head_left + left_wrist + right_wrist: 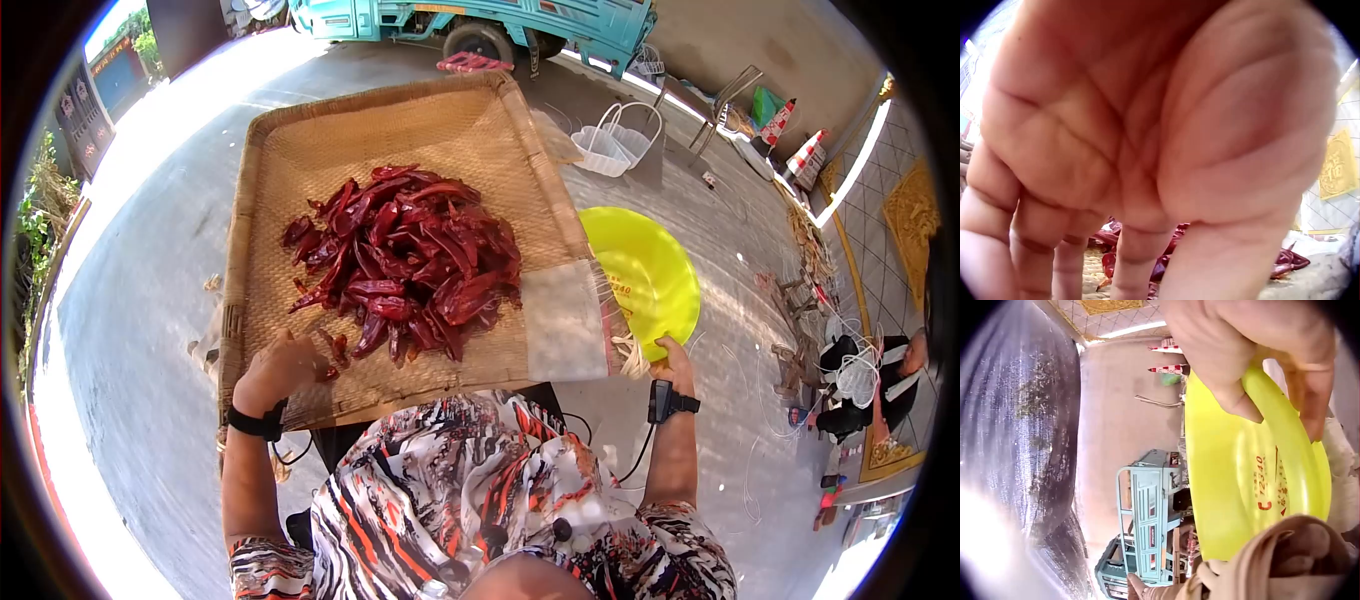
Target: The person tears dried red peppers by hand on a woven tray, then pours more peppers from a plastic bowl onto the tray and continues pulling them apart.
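Observation:
A heap of dark red dried chili peppers (pixel 400 260) lies in a rectangular woven tray (pixel 290 120) in front of the person. The left hand (pixel 282 372) is over the tray's near left corner, beside a few small loose chili pieces (pixel 335 348). In the left wrist view that hand's palm (pixel 1085 137) faces the camera, fingers extended downward, with chilies behind them and the fingertips out of frame. The right hand (pixel 677 365) pinches the rim of a yellow plastic basin (pixel 655 270) at the tray's right side. Thumb and fingers straddle the rim in the right wrist view.
A pale patch (pixel 567 320) covers the tray's near right corner. White baskets (pixel 610 145) stand on the concrete floor beyond the basin. A turquoise cargo vehicle (pixel 590 30) is parked at the back. Another person's hand (pixel 915 352) shows at the far right.

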The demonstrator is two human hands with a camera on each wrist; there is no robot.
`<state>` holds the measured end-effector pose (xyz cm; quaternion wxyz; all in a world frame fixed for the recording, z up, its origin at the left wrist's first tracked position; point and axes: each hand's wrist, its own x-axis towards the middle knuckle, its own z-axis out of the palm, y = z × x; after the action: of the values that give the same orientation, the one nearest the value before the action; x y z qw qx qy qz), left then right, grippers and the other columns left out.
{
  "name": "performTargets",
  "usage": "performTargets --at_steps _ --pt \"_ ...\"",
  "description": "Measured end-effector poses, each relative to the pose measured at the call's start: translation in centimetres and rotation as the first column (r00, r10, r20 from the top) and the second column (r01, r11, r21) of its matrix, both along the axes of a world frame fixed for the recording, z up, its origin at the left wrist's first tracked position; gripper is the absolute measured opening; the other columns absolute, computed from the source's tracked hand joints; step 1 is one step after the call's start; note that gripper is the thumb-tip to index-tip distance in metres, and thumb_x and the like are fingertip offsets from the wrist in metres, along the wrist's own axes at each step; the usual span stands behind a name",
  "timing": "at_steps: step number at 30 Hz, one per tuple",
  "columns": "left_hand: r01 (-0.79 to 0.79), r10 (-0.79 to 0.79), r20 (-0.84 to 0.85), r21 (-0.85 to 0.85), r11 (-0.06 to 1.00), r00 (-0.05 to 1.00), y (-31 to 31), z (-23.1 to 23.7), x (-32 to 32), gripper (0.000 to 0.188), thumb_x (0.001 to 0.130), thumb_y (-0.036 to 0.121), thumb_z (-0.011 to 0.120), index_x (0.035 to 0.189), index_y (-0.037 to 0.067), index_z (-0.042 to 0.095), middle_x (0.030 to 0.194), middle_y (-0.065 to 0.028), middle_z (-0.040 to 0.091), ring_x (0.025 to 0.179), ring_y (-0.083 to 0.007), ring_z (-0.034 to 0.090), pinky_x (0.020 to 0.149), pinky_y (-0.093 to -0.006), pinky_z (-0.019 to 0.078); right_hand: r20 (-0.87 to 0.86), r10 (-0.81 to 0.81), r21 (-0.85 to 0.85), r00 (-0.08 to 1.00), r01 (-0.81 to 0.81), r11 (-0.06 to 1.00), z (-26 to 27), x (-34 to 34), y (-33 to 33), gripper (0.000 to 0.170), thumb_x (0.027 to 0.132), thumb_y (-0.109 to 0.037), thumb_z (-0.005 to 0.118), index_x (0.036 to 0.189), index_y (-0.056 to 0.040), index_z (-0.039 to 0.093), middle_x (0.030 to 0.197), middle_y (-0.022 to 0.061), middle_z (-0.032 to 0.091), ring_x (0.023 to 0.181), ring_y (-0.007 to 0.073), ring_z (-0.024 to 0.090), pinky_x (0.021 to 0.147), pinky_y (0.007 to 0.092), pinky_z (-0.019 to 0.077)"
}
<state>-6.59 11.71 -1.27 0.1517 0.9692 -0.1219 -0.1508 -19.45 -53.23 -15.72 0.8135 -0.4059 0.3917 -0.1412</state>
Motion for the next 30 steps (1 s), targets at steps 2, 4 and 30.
performTargets --at_steps 2,4,30 --pt "0.177 -0.176 0.061 -0.015 0.984 0.983 0.6 -1.6 0.9 0.019 0.085 0.019 0.063 0.097 0.005 0.066 0.094 -0.0223 0.067 0.094 -0.0401 0.065 0.079 -0.0501 0.0512 0.098 0.072 0.072 0.993 -0.08 0.994 -2.7 0.1 2.2 0.035 0.092 -0.006 0.057 0.127 0.0002 0.055 0.112 0.0127 0.067 0.098 0.0256 0.069 0.081 0.036 0.0607" --pt "0.19 -0.189 0.034 -0.013 0.982 0.981 0.1 -1.4 0.9 0.019 0.084 0.019 0.063 0.096 0.004 0.066 0.094 -0.0225 0.066 0.092 -0.0403 0.065 0.078 -0.05 0.0511 0.35 0.197 0.176 0.916 -0.27 0.947 -13.2 -0.7 -1.3 0.031 0.099 -0.016 0.056 0.125 -0.0014 0.059 0.113 0.0124 0.07 0.096 0.0238 0.069 0.084 0.0342 0.0592" --pt "0.507 -0.397 0.326 -0.41 0.758 0.858 -11.3 7.0 -2.0 0.018 0.089 0.013 0.068 0.104 0.004 0.063 0.088 -0.0147 0.068 0.082 -0.0322 0.067 0.071 -0.0389 0.0518 0.047 0.848 -0.792 0.527 -0.498 0.353 17.8 5.3 23.8 0.033 0.101 -0.019 0.056 0.129 -0.0021 0.054 0.112 0.0071 0.063 0.09 0.013 0.061 0.084 0.0279 0.0497"
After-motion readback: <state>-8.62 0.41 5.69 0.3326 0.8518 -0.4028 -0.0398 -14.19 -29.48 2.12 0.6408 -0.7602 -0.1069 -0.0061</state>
